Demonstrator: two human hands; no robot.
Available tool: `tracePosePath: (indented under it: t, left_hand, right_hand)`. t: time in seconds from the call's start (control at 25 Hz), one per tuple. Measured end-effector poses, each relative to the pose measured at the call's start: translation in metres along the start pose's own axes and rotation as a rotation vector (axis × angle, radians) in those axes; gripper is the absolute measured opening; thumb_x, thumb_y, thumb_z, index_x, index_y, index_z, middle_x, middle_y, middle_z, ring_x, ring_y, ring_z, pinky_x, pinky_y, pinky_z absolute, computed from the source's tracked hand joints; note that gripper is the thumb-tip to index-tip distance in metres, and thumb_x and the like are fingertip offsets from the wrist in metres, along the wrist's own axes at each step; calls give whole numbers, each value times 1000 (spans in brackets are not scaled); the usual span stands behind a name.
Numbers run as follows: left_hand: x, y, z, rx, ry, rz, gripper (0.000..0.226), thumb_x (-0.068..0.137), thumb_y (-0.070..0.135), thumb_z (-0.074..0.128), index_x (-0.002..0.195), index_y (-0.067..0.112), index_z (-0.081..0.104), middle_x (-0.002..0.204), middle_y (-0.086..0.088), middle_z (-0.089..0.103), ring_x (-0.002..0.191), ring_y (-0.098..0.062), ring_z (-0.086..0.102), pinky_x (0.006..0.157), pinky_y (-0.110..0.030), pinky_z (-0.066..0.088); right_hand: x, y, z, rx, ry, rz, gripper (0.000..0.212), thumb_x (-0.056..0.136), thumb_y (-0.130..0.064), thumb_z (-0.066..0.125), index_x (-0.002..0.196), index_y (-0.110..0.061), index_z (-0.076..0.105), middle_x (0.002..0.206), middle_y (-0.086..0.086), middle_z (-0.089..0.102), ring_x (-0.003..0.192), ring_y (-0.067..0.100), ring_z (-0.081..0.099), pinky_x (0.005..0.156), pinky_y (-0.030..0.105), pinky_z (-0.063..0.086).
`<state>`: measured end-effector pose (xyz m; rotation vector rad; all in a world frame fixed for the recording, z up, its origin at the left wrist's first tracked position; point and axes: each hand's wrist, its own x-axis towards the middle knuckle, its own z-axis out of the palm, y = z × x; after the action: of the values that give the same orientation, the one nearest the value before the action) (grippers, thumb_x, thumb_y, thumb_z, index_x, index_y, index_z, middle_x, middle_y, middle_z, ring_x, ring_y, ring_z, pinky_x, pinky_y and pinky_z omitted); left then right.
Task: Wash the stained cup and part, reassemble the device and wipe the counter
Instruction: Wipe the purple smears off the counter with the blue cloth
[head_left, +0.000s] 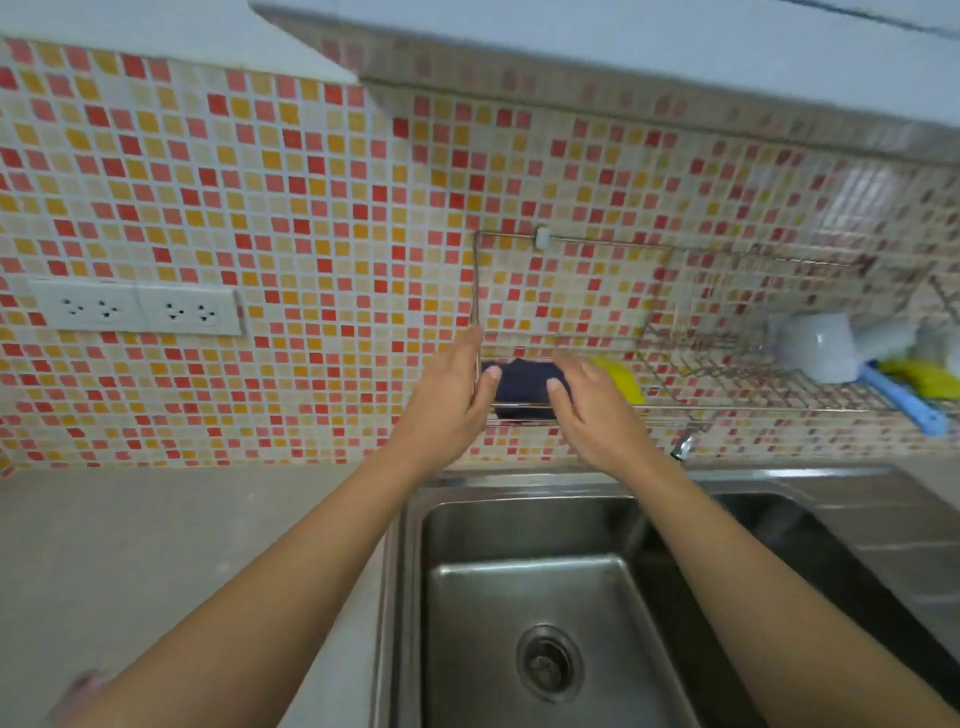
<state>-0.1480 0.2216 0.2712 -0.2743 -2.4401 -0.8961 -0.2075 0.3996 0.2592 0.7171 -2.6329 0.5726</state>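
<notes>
Cloth (524, 382) (dark) between both hands' fingers (491, 375)

A wall of small red, orange and cream mosaic tiles (311, 208) faces me. A white double power socket (136, 310) sits on it at left. Below me lie a grey stone countertop (156, 545) and a stainless steel sink basin (545, 597).

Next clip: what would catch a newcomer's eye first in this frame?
Both hands, left hand and right hand, reach up over the steel sink to a dark cloth draped on the wire rack on the wall. Behind them, the red and orange mosaic tile wall fills the view. A yellow sponge sits just right of the cloth.
</notes>
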Motion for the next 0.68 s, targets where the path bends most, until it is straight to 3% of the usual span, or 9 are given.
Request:
tracePosePath:
  t: [0.12, 0.24, 0.32, 0.4, 0.52, 0.68]
  left_hand:
    - [26, 22, 32, -3, -21, 50, 43, 100, 27, 36, 140, 11, 34, 138, -10, 47, 125, -22, 44, 97, -19, 29]
    - [61, 24, 66, 154, -95, -137, 38, 100, 25, 35, 131, 5, 44, 124, -18, 56, 112, -32, 53, 91, -37, 43]
    - [81, 20, 85, 449, -219, -269, 31, 99, 19, 37, 123, 5, 52, 113, -14, 61, 102, -28, 60, 84, -35, 49]
    - [91, 12, 96, 647, -358, -331, 33, 99, 17, 39, 130, 8, 48, 116, -11, 61, 104, -26, 61, 85, -34, 51]
    - [105, -6, 108, 666, -445, -405, 35, 99, 19, 39, 130, 8, 50, 121, -11, 60, 110, -28, 59, 90, -35, 49]
    - [110, -8, 118, 814, -406, -499, 32, 98, 25, 45, 122, 6, 57, 117, -9, 62, 106, -23, 62, 89, -30, 51]
  right_hand:
    - [11, 58, -19, -127, -95, 59, 55, 99, -37, 21, 144, -7, 28, 149, 14, 34, 136, 27, 32, 113, 39, 24]
    - [23, 96, -29, -215, -310, 112, 56, 101, -37, 17, 149, -9, 9, 158, 9, 9, 144, 21, 10, 118, 40, 11]
    - [28, 105, -29, -249, -440, 142, 56, 101, -36, 13, 149, -11, 0, 158, 6, -4, 145, 19, -2, 118, 39, 5]
    - [29, 109, -26, -247, -510, 151, 55, 101, -35, 11, 149, -11, -4, 157, 5, -10, 145, 19, -6, 118, 37, 4]
    - [31, 112, -22, -217, -550, 137, 54, 101, -33, 9, 149, -11, -3, 157, 5, -11, 145, 18, -7, 118, 35, 4]
    - [33, 114, -23, -203, -609, 136, 54, 101, -33, 6, 149, -11, -1, 158, 4, -9, 145, 16, -6, 118, 36, 4]
